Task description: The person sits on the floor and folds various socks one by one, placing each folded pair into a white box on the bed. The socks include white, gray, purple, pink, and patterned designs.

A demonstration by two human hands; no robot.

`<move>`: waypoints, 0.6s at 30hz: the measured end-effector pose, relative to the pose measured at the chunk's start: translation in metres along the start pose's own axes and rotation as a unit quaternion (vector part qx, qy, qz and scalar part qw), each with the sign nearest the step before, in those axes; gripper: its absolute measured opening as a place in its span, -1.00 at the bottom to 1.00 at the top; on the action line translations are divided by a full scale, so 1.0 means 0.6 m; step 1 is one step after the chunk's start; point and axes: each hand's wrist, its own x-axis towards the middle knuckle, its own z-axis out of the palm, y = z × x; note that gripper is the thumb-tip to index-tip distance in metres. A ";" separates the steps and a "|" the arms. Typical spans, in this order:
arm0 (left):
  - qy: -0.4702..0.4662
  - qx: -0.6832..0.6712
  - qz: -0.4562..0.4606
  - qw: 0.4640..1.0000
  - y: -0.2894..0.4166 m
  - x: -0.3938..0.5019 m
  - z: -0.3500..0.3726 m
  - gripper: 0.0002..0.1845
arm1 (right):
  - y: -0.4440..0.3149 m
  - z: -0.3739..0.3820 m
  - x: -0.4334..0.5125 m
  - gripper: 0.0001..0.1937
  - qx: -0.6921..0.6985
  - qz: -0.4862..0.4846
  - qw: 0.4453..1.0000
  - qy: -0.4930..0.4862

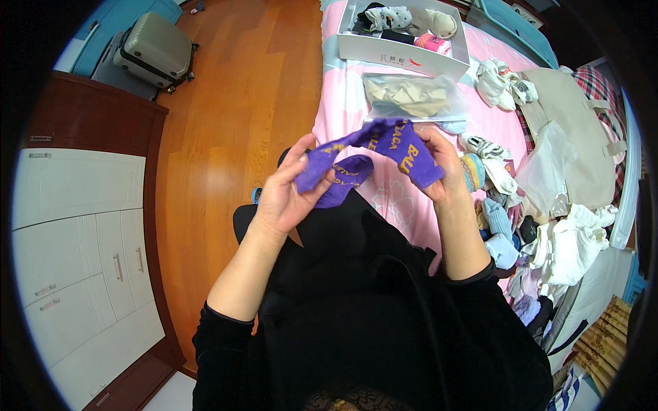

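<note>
A purple sock with yellow lettering (378,139) is stretched in an arch between my two hands. My left hand (285,192) pinches one end with thumb and fingers. At the other end, my right hand (443,163) grips the sock near its edge. Below it, a second purple sock (352,177) lies over my black-clothed lap, partly behind the fingers of my left hand. Just beyond the raised sock is a clear plastic bag (416,97) with beige fabric inside, flat on the pink bedding (398,205).
A white box (401,57) holding socks stands at the back of the bed. To the right lie white socks (496,85), a pile of mixed socks (498,221), white clothing (570,251) and a beige fabric organizer (576,138). Left are wooden floor (226,154), a suitcase (157,51) and white cabinets (77,246).
</note>
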 end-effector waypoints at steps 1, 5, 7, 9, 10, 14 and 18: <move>0.027 -0.058 -0.003 0.998 0.005 0.000 0.003 -0.52 | 0.002 -0.001 -0.002 -0.78 -0.004 0.014 1.000 0.007; -0.044 -0.102 0.020 0.994 0.027 -0.004 0.020 -0.64 | 0.011 -0.004 -0.009 -0.74 -0.029 0.063 0.997 0.016; -0.057 0.038 0.076 0.995 0.026 -0.001 0.007 -0.69 | 0.014 0.014 -0.017 -0.73 -0.052 0.070 0.995 0.051; 0.033 0.106 0.094 0.989 0.021 -0.004 0.003 -0.76 | 0.008 0.001 -0.019 -0.71 -0.128 0.078 0.989 -0.004; 0.076 0.130 0.101 0.983 0.019 -0.001 -0.001 -0.76 | 0.006 0.000 -0.021 -0.70 -0.161 0.078 0.984 -0.016; 0.134 0.167 0.154 0.965 0.015 0.007 0.004 -0.77 | 0.000 -0.001 -0.030 -0.70 -0.252 0.066 0.965 0.003; 0.078 0.085 0.156 0.981 0.018 0.008 0.001 -0.73 | 0.000 -0.018 -0.029 -0.74 -0.291 0.073 0.954 0.023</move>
